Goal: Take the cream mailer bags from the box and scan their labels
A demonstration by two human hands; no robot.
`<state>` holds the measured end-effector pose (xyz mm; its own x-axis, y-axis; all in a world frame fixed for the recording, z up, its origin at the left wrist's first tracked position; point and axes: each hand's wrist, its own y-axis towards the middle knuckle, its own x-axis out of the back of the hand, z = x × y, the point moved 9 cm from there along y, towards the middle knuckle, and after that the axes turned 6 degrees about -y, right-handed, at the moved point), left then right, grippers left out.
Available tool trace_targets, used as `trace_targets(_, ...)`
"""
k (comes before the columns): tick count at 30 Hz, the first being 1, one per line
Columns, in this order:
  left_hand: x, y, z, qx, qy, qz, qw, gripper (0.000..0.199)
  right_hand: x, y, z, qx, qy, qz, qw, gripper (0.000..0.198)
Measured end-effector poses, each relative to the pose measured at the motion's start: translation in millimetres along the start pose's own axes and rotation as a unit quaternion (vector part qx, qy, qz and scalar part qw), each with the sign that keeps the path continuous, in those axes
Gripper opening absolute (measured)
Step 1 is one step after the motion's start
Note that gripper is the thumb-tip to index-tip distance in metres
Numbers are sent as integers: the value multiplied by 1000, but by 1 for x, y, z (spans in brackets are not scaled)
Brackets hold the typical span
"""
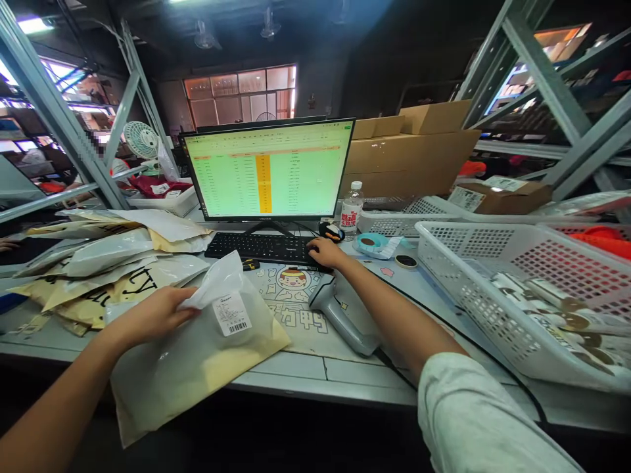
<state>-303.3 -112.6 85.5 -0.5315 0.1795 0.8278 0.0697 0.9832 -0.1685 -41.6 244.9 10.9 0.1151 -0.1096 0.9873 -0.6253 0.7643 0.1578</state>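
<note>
My left hand (170, 312) is closed on the top edge of a frosted plastic packaging bag (197, 368), its lower part hanging past the desk's front edge. A white barcode label (231, 314) faces up on the bag. My right hand (323, 253) lies on the right end of a black keyboard (261, 246), fingers somewhat bent over the keys and holding nothing. Below that forearm a grey barcode scanner (342, 318) rests on a cartoon-printed mat (296, 315). Behind the keyboard a monitor (296, 177) displays a spreadsheet with an orange column.
Several packed bags (113, 256) are piled at the left. To the right stands a white perforated basket (473, 295) with rolled items. A water bottle (351, 210), a tape roll (372, 243) and a black cable (473, 348) are on the desk. Cardboard boxes (409, 157) stand behind.
</note>
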Motion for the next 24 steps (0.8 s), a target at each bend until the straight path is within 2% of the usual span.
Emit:
trace_targets(4, 0, -2, -5, 0, -9, -5, 1000, 29, 1, 41, 27, 26, -7, 33, 999, 45)
trace_targets(7, 2, -3, -7, 5, -19, -17, 1000, 34, -3, 70, 53, 41, -15, 55, 998, 47)
trace_targets(10, 2, -4, -7, 2, -33, -16, 999, 38, -10, 88, 73, 48, -22, 78, 996, 47)
trace_targets(12, 2, -4, -6, -1, -37, -15, 999, 38, -12, 92, 76, 53, -22, 84, 995, 46)
trace_targets(16, 0, -2, -2, -6, -42, -10, 999, 33, -1, 71, 50, 73, -16, 63, 995, 44)
trace_targets(21, -1, -1, 1, -11, -30, -7, 999, 34, 9, 7, -5, 72, -23, 52, 996, 38)
trace_targets(24, -2, -2, 2, -15, -15, -8, 1000, 36, 4, -20, -15, 65, -26, 50, 996, 38)
